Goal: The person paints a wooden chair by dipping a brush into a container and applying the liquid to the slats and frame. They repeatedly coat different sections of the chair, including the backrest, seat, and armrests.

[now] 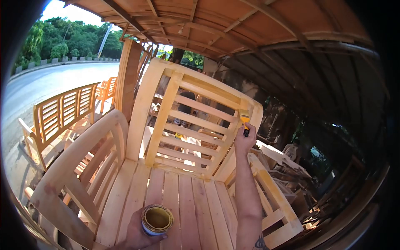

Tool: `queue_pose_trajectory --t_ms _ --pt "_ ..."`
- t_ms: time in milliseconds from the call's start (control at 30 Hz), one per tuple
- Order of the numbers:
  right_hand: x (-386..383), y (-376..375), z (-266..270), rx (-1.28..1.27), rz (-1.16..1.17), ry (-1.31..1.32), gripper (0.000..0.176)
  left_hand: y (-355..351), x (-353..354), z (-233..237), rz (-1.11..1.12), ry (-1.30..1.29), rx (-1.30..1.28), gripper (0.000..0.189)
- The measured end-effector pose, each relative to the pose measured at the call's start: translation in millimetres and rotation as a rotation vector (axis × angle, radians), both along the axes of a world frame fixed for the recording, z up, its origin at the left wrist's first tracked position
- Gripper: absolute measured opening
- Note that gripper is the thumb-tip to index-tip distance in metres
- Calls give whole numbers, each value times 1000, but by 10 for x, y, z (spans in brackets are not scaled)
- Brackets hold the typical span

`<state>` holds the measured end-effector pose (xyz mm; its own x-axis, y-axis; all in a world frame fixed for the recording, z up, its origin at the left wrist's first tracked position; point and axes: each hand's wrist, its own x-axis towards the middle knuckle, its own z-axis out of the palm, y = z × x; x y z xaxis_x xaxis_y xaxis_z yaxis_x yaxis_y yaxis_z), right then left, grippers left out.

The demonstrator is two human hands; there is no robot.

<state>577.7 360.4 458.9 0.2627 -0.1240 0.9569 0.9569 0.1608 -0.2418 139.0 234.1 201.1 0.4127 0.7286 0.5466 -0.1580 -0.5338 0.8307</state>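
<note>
My right hand (245, 138) grips a paintbrush (244, 117) with a yellow and black handle. Its bristles touch the upper right part of the backrest of a wooden chair (168, 112). Parts of the backrest frame look yellower and wetter than the pale bare slats. Low in the view, my left hand (139, 231) is wrapped round a small open can (157, 219) of amber-brown liquid. The can is held above the slatted seat (189, 200), its rim smeared with the liquid.
A curved armrest (79, 162) rises on the left, another (273, 196) on the right. Finished-looking benches (66, 110) stand outside beside a road (62, 77). Planks (283, 158) and wood pieces lie to the right under the roof (250, 25). A person (186, 102) shows behind the slats.
</note>
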Motion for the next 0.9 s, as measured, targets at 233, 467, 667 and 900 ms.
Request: queue_pose_trajectory --t_ms 233,467,667,900 --pt "-117 -456 663 -58 -28 -100 16 12 -72 104 23 96 -27 104" --pt "-311 -205 864 -577 -215 -459 18 14 -39 -34 121 -15 -72 100" --pt "-162 354 494 -685 -533 -651 17 37 -58 -32 152 63 -15 102" --pt "-371 492 457 -738 -629 -513 18 0 53 67 14 -43 -33 101"
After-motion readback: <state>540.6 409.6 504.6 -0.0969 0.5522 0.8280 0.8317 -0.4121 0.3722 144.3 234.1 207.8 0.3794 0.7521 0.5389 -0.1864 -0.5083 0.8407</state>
